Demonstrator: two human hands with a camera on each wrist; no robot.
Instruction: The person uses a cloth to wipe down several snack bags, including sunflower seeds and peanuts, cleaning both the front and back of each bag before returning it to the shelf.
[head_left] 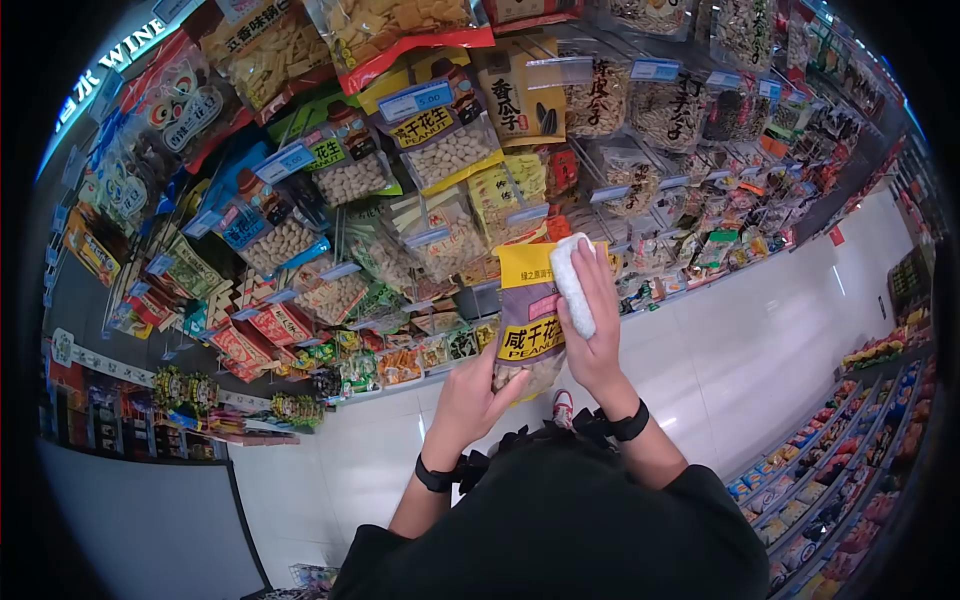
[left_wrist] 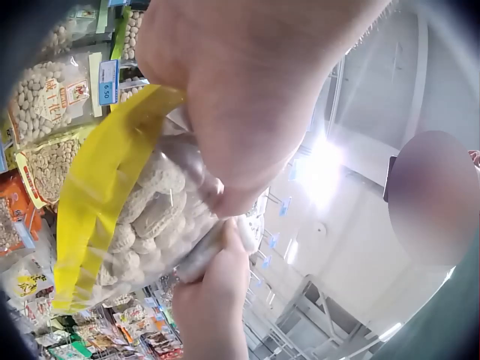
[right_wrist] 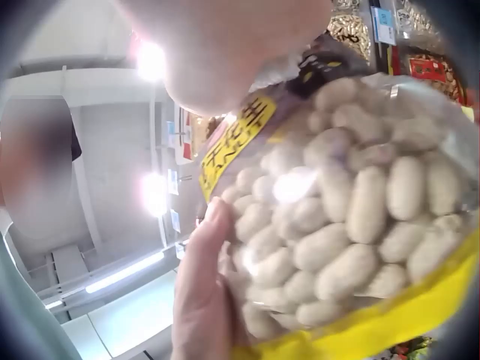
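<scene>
- Gripping the lower end of the peanut bag [head_left: 528, 330], the left hand [head_left: 478, 392] curls underneath it.
- Right hand [head_left: 592, 330] presses a white cloth [head_left: 573, 283] against the bag's front, fingers wrapped around it.
- Crowded snack racks [head_left: 330, 180] stand just behind; open aisle floor [head_left: 760, 340] lies to the right.
- Wrist views crop both hands.

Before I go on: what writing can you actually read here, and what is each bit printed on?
"咸干花生 PEANUT": yellow label of the held peanut bag.
"香瓜子": yellow seed packet on the rack.
"干花生 PEANUT": hanging peanut bag.
"WINE": sign at upper left.
"6.50", roughly: price tag in the left wrist view.
Other price tags and packet labels: too small or blurred.
</scene>
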